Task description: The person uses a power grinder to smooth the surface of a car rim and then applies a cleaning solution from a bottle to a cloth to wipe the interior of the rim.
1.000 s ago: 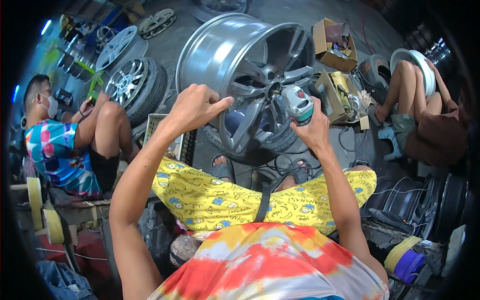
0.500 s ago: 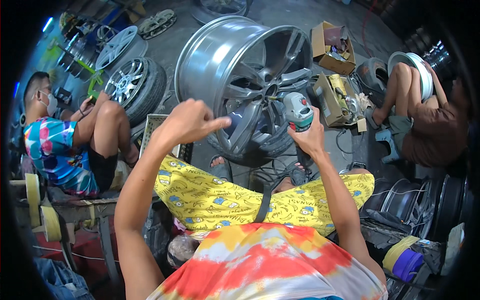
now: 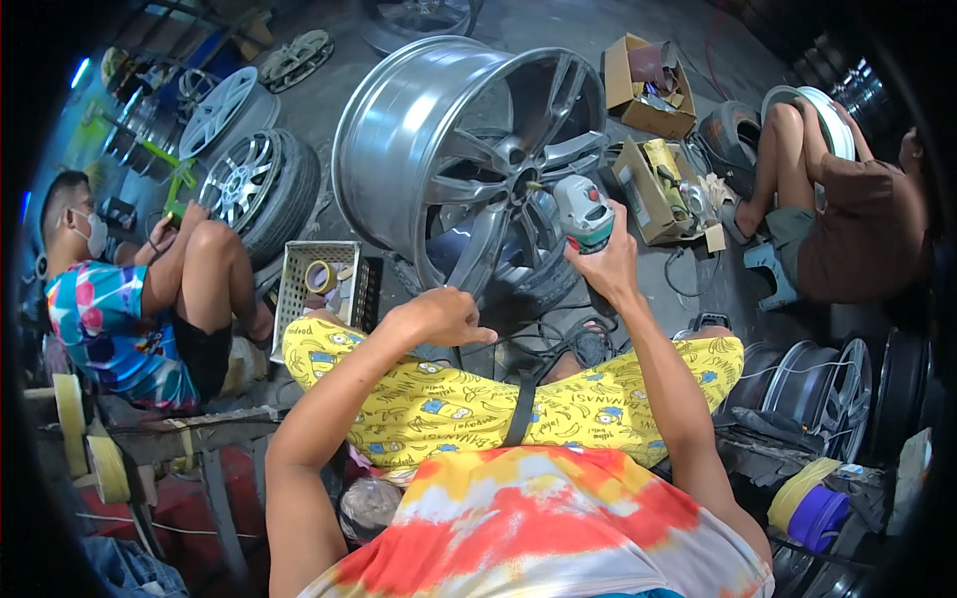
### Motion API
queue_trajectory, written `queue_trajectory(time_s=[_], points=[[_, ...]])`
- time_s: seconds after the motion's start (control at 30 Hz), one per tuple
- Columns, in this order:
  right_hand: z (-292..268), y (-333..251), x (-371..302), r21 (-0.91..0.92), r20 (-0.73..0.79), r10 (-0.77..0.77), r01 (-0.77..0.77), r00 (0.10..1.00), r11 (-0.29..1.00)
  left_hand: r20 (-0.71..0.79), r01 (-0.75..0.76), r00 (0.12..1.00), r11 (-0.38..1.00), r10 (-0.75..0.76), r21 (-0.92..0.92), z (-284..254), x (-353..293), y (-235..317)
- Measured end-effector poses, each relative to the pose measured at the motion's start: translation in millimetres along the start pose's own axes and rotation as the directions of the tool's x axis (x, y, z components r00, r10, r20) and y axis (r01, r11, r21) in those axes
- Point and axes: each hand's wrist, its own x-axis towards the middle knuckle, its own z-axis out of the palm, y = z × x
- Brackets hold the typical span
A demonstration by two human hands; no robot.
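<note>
My right hand [image 3: 608,261] is wrapped round an angle grinder [image 3: 582,211] with a grey head, a red button and a teal-and-black body. A thin bit on its head points at the hub of a large silver alloy wheel rim [image 3: 399,159], which stands tilted on its edge. I cannot tell whether the bit touches the metal. My left hand [image 3: 439,317] hovers over my left knee, just below the rim. Its fingers curl loosely, the thumb sticks out apart from them, and nothing shows in it. The rim rests on a tyre [image 3: 558,284].
A white basket [image 3: 291,289] with tape rolls stands left of the rim. Two cardboard boxes [image 3: 648,118] sit to the right. A black cord lies by my feet. One person [image 3: 120,309] sits at left, near a tyred wheel; another person [image 3: 857,229] sits at right.
My left hand has dropped from before the rim toward my left knee, uncovering the basket. My right hand still grips the angle grinder at the hub. The whole view has shifted slightly.
</note>
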Motion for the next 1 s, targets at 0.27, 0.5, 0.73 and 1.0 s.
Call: queue_trajectory(time_s=[0.27, 0.5, 0.73, 1.0], points=[[7.3, 8.1, -2.3, -0.044, -0.035, -0.048, 0.047, 0.998, 0.998, 0.048, -0.032, 0.998, 0.999, 0.032, -0.003, 33.4, 29.6, -8.2], [7.6, 6.8, 1.2, 0.037, -0.021, 0.046, -0.046, 0.999, 0.998, 0.115, -0.004, 0.993, 1.0, 0.007, -0.026, 48.8, 37.2, -10.2], [11.8, 15.4, -8.6, 0.077, -0.029, 0.053, -0.05, 0.998, 0.996, 0.107, -0.011, 0.994, 0.998, 0.018, -0.062, 50.4, 38.9, -10.9], [1.8, 8.2, -3.0, -0.055, -0.05, -0.08, 0.078, 0.996, 0.995, 0.117, 0.006, 0.993, 0.998, 0.002, -0.062, 57.6, 42.0, -12.7]])
